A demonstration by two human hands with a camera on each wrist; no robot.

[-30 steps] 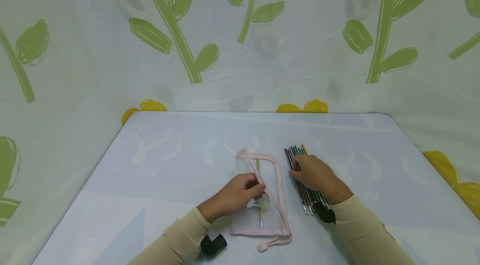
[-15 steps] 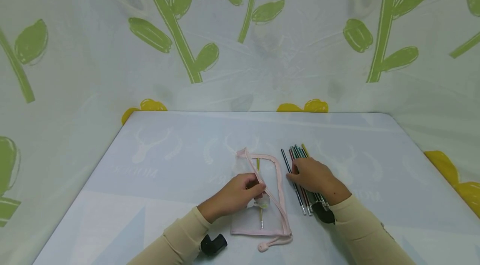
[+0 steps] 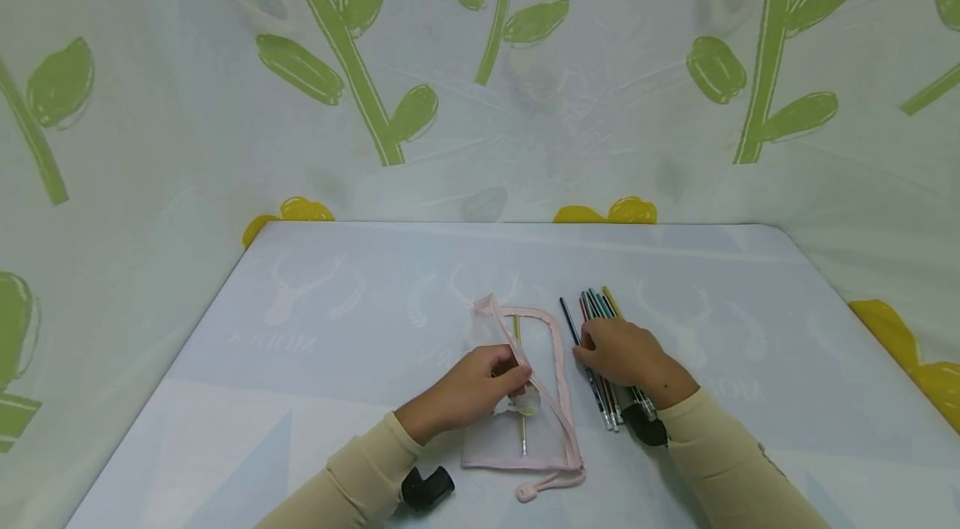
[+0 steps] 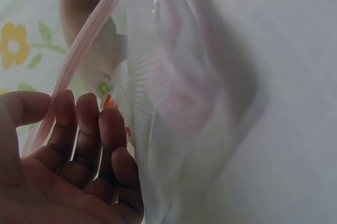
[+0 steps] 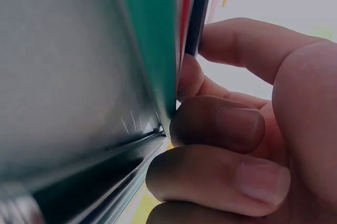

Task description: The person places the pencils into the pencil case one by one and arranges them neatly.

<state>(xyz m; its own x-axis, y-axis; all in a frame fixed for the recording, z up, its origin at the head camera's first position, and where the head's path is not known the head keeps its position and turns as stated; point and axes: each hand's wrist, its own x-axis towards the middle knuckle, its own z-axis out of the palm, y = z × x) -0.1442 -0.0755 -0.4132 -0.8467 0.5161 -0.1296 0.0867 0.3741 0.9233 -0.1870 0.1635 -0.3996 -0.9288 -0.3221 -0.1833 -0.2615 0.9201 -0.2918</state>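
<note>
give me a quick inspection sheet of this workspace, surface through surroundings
Surface: pale table with faint antler prints
Job's things: pink-edged mesh pouch, a yellow pencil apparently inside; pencil bundle on its right
Clutter: nothing seen
Hands: left hand pinches the pouch's pink edge; right hand pinches a dark pencil at the bundle's left side
Cables: nothing seen
Surroundings: pale sheeting printed with green leaves and yellow flowers

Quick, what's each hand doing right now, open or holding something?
Left hand: holding the pink-edged pouch by its edge.
Right hand: pinching a dark pencil.
</note>
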